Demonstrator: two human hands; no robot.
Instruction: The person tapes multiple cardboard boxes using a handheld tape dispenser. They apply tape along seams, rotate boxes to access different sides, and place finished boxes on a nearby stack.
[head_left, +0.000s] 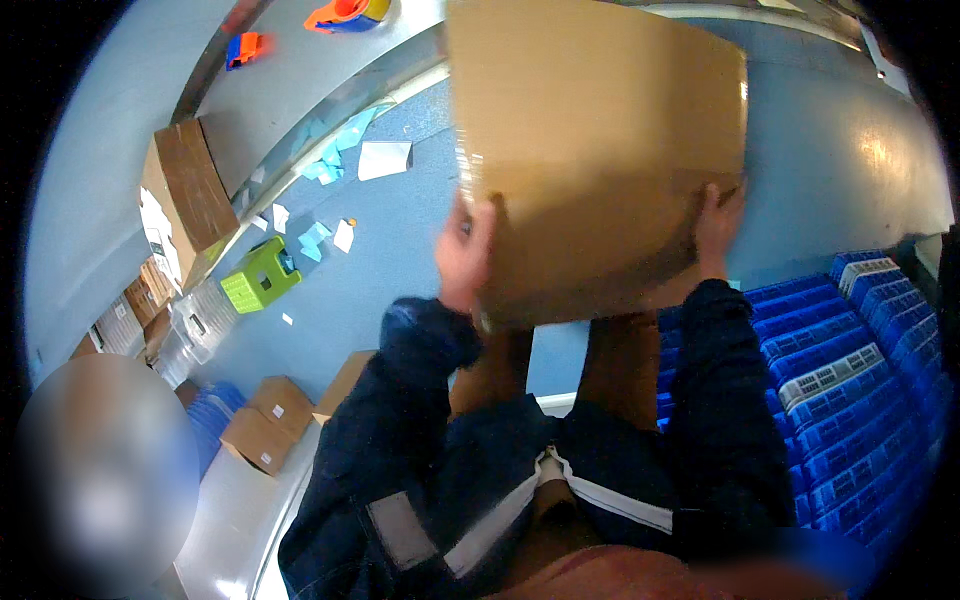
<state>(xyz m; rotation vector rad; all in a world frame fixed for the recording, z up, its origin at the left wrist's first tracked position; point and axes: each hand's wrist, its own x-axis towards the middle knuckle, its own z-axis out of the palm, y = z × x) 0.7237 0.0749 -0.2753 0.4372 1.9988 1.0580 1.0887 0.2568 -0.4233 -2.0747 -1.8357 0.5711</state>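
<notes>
A large brown cardboard box (592, 127) is held up before me between my two hands, and its near face fills the upper middle of the view. My left hand (466, 251) grips its lower left edge, with the thumb on the near face. At the lower right edge, my right hand (720, 225) holds the box, its thumb also against the cardboard. Shiny clear tape shows along both side edges. The fingers behind the box are hidden, as is its far side.
Scraps of white paper (384, 160) and light-blue pieces litter the blue floor (420, 217) at left, near a green plastic crate (262, 275). Blue packs (840, 382) are stacked at right. Cardboard boxes (270, 424) lie lower left; another box (187, 195) and tape dispensers (349, 13) are on the bench.
</notes>
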